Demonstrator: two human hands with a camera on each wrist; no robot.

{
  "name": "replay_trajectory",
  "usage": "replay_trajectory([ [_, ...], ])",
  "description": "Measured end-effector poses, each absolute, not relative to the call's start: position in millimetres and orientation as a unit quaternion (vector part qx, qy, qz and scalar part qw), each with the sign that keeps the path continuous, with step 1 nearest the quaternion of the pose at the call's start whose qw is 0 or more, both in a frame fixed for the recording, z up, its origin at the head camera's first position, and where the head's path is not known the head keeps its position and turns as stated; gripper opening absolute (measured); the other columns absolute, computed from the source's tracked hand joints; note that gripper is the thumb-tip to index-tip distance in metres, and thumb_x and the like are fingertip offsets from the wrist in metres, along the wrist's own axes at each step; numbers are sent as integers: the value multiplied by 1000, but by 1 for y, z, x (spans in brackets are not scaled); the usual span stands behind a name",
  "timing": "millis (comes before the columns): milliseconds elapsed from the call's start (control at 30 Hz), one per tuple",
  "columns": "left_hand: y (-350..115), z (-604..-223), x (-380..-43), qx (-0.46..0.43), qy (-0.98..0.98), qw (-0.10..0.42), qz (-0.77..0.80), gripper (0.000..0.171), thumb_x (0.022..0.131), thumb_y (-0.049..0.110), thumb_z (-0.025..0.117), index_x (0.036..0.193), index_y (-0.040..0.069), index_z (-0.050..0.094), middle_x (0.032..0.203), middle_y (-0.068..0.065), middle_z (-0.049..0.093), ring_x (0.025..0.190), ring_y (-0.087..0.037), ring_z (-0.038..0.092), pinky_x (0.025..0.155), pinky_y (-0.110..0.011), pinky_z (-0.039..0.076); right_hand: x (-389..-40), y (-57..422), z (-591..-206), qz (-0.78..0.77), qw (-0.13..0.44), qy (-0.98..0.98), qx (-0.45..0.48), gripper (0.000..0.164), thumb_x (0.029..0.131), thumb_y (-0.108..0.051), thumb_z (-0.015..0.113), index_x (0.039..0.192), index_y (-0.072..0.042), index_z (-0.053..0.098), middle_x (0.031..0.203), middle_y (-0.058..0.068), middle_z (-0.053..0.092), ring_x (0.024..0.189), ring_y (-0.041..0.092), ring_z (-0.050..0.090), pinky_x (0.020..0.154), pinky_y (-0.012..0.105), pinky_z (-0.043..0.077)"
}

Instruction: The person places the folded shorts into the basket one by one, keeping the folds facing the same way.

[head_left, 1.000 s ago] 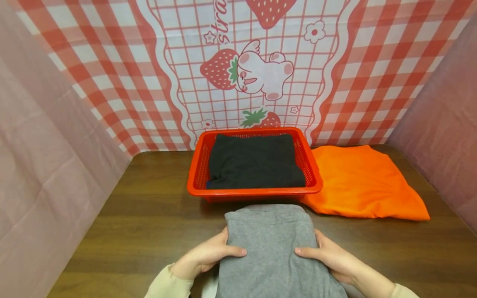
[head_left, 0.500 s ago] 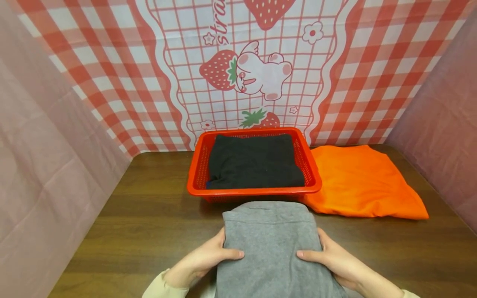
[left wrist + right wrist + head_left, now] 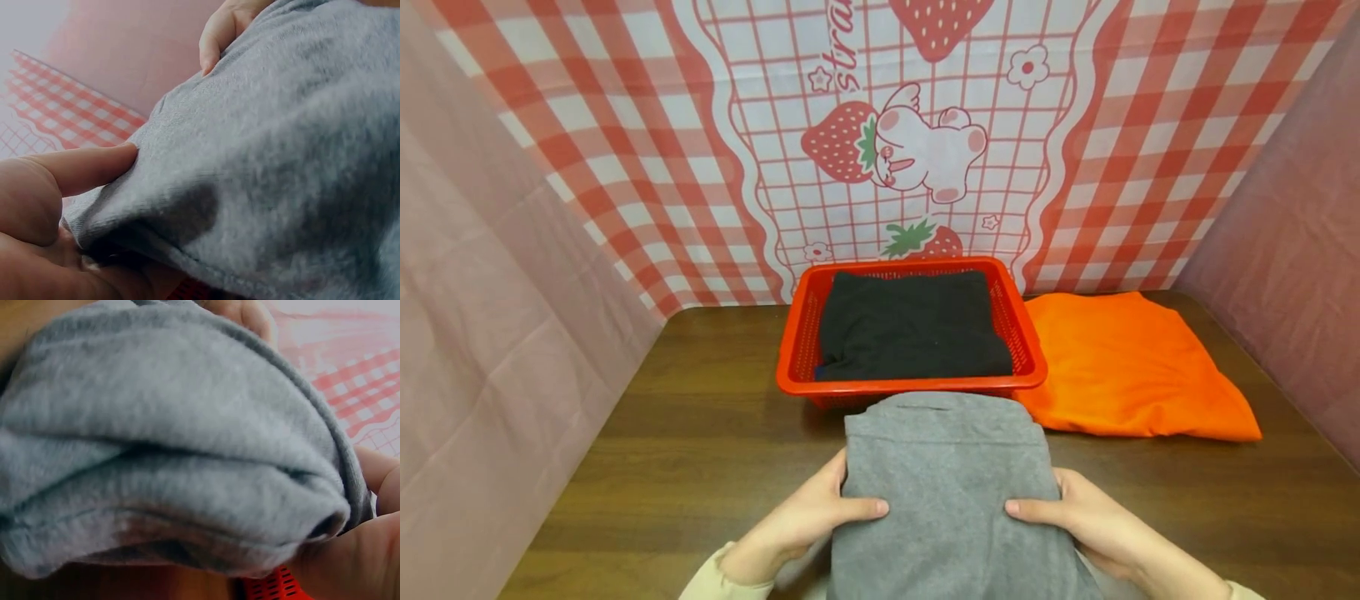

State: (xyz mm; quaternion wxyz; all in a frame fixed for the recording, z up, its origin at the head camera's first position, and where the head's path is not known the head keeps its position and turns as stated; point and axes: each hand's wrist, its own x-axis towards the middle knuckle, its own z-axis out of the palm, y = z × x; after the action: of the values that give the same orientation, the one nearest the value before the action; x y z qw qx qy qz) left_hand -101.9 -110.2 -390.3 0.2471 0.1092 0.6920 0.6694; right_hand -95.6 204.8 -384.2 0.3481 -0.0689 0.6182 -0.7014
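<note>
A folded grey garment (image 3: 951, 500) is held between both hands in the head view, its far edge right at the front of the red basket. My left hand (image 3: 808, 517) grips its left side, thumb on top and fingers underneath. On the opposite side my right hand (image 3: 1093, 517) holds it the same way. The left wrist view has the thumb (image 3: 94, 167) lying along the cloth, the fingers partly hidden below. Layered folds of the grey garment (image 3: 187, 394) fill the right wrist view, with the right hand (image 3: 356, 553) pinching a corner.
Behind the grey garment stands a red perforated basket (image 3: 910, 387) with a folded black garment (image 3: 917, 325) inside. An orange cloth (image 3: 1135, 367) lies flat to the basket's right. Under them is a brown wooden table (image 3: 685, 442), backed by a red-checked strawberry curtain (image 3: 692, 158).
Both hands have brought the grey garment up and forward, so its far edge now overlaps the basket's lower front in view. The basket and orange cloth have stayed put.
</note>
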Motion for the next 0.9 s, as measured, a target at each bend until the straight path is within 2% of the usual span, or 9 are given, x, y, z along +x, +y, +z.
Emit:
replay_trajectory([
  [233,-111,-384,-105,113,704,217,667,79,78,15,69,142,11,21,136,-12,39,117,-24,43,97,-36,36,-101,204,-374,-700,343,622,-74,35,91,-12,53,122,0,41,109,8,62,97,24,61,83,39,50],
  [367,-111,-382,-105,94,702,200,677,79,78,16,70,139,7,21,133,-12,41,115,-23,44,96,-34,36,-103,204,-372,-715,346,603,-76,30,93,-12,48,122,-4,42,110,6,62,97,24,61,83,40,49],
  [500,-110,-380,-108,81,674,210,704,63,79,14,68,130,-2,35,119,-13,54,102,-20,55,88,-32,44,-106,205,-369,-730,348,584,-65,29,94,-13,45,122,-7,42,111,4,62,98,23,61,85,40,49],
  [633,-110,-380,-110,85,650,215,724,53,81,12,66,126,-3,44,112,-9,59,96,-18,58,85,-32,47,-108,203,-366,-734,336,589,-45,31,94,-15,46,123,-7,39,110,2,62,97,21,60,85,38,48],
  [900,-113,-376,-109,99,636,203,737,67,82,11,63,139,4,27,131,-13,46,111,-17,49,94,-30,39,-112,197,-359,-755,303,581,-30,25,94,-14,46,119,-11,43,108,-1,62,96,19,61,85,37,49],
])
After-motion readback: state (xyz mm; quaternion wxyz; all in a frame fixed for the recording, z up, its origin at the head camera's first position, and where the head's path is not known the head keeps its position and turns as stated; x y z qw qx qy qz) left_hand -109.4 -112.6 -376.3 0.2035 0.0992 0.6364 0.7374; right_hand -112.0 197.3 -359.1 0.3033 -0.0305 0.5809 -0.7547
